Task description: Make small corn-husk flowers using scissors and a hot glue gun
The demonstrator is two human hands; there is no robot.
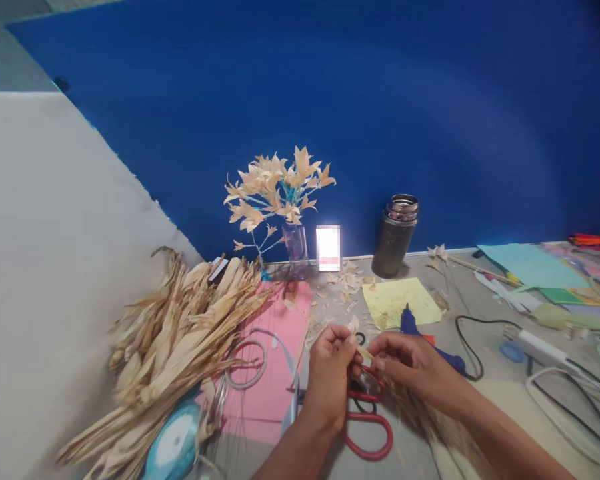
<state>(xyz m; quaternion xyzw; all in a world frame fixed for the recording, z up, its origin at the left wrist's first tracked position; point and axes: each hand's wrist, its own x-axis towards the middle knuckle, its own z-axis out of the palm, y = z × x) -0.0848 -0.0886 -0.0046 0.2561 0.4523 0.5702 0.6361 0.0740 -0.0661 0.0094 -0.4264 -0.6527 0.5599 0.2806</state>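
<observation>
Near the middle of the table, my left hand (pixel 331 367) pinches a small pale piece of husk (pixel 354 327) that points upward between thumb and fingers. My right hand (pixel 410 363) meets it from the right, its thumb and fingertips closed on a husk strip (pixel 364 353). Below the hands lie scissors with red handles (pixel 370 457), partly hidden by the fingers and wrist. A blue glue gun (pixel 410 325) rests just behind my right hand, beside a yellow sheet (pixel 400 300) marked with residue.
A large heap of dried husks (pixel 180 333) covers the left side, with pink paper (pixel 265 407), a tape ring (pixel 247 364) and a teal roll (pixel 175 440) nearby. Husk flowers (pixel 280 183) stand in a glass jar (pixel 296 250). Behind are a dark flask (pixel 395 240) and, right, a power strip (pixel 550 350).
</observation>
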